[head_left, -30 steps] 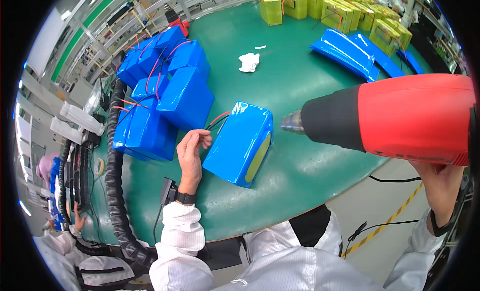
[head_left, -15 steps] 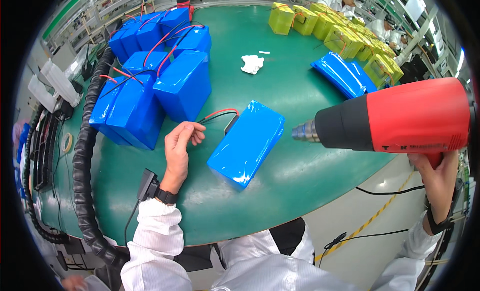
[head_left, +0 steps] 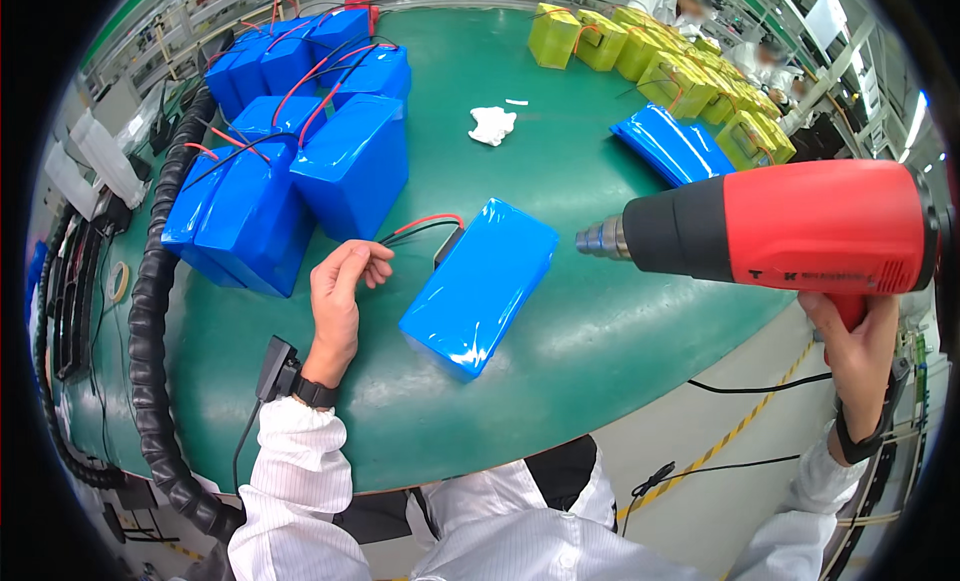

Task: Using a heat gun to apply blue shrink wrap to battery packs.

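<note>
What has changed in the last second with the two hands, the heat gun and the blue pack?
The left hand came off the near blue pack and now pinches its red and black wires. The pack turned slightly, its wire end now further from the person. The right hand kept its grip on the red heat gun, nozzle aimed at the pack. The stacked blue packs and white rag stayed.

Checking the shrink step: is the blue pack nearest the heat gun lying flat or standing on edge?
Lying flat: the blue pack rests broad face up on the green table, wires trailing toward the left hand.
</note>
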A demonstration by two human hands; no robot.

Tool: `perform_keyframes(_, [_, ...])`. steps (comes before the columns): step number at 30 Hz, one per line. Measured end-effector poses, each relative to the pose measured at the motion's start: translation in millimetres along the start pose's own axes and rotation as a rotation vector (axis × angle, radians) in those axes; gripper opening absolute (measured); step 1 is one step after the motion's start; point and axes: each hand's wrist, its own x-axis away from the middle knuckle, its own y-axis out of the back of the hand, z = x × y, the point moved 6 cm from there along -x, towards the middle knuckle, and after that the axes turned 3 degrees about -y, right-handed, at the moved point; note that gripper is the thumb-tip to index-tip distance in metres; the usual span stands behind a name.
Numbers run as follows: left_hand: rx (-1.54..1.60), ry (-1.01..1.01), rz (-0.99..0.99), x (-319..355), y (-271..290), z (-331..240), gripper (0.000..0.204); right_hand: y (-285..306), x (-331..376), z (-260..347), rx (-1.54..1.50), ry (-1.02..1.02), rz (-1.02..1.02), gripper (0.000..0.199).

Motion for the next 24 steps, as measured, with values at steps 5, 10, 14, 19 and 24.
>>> perform_keyframes(5, [-0.005,0.005,0.015,-0.5,-3.6,-4.4,0.033,-12.8,18.2,-28.3,-0.171,-0.069,-0.008,0.049])
perform_keyframes(10, [0.002,-0.001,0.010,-0.8,-1.0,-1.4,0.033,-33.8,38.7,-61.1,-0.331,-0.237,0.030,0.026])
perform_keyframes(14, [0.014,0.014,-0.020,-2.2,-0.5,0.6,0.033,-56.1,67.2,-88.8,-0.456,-0.344,-0.010,0.029])
perform_keyframes(19, [0.003,0.013,-0.035,-2.9,4.3,4.0,0.033,-83.1,95.3,-106.2,-0.539,-0.445,-0.053,0.031])
perform_keyframes(24, [-0.116,-0.007,-0.017,-3.4,-1.8,-0.4,0.034,-101.2,112.5,-111.4,-0.661,-0.472,-0.039,0.031])
